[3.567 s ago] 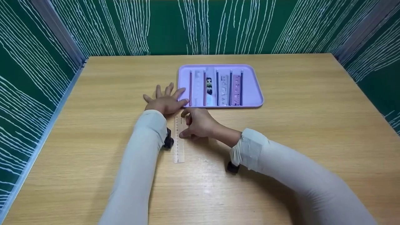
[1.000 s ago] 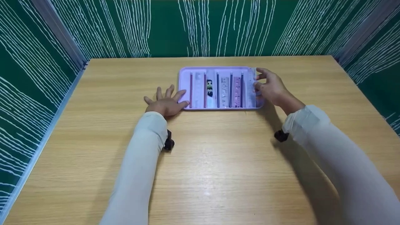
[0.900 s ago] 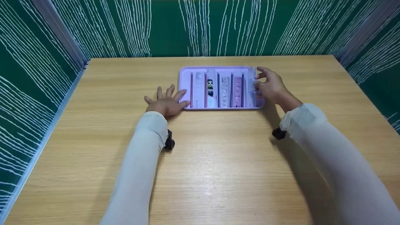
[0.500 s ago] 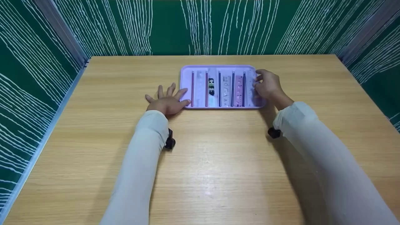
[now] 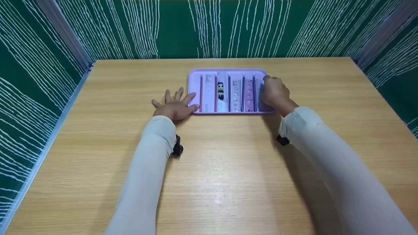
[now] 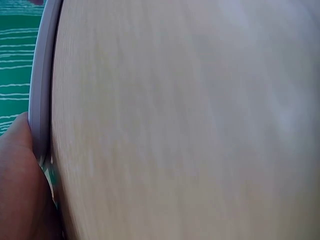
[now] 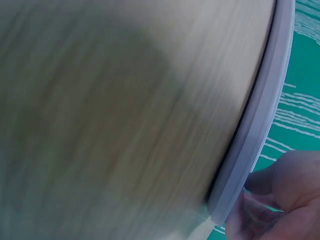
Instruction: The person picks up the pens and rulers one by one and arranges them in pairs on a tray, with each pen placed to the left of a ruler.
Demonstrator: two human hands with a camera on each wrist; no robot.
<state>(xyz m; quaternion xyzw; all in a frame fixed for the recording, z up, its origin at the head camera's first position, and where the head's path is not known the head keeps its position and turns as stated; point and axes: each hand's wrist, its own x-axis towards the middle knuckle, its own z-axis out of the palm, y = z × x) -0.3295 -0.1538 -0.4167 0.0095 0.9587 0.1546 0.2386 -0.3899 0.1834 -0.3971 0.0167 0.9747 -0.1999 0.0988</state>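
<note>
A lilac tray (image 5: 195,78) on the table holds pencils and rulers standing in a row. My left hand (image 5: 174,108) lies flat with spread fingers at its left end, thumb and forefinger on the rim. At the right end my right hand (image 5: 275,93) is curled over a clear ruler (image 5: 258,94) beside the last dark pencil (image 5: 254,93); its fingertips are mostly hidden. To the left lie a pink ruler (image 5: 249,95), a stencil ruler (image 5: 235,94), a ruler with a cartoon print (image 5: 220,90) and a red pencil (image 5: 201,93). Both wrist views show the tray's rim (image 6: 41,75) beside a hand.
The wooden table (image 5: 215,169) stretches in front of the tray and to both sides. Green walls (image 5: 176,29) with white streaks stand behind and at the sides. A black wrist camera (image 5: 177,147) hangs under each sleeve.
My right hand carried the clear ruler from the table in front of the tray to its right end. The ruler has since shifted left, toward the last pencil. My left hand stays put.
</note>
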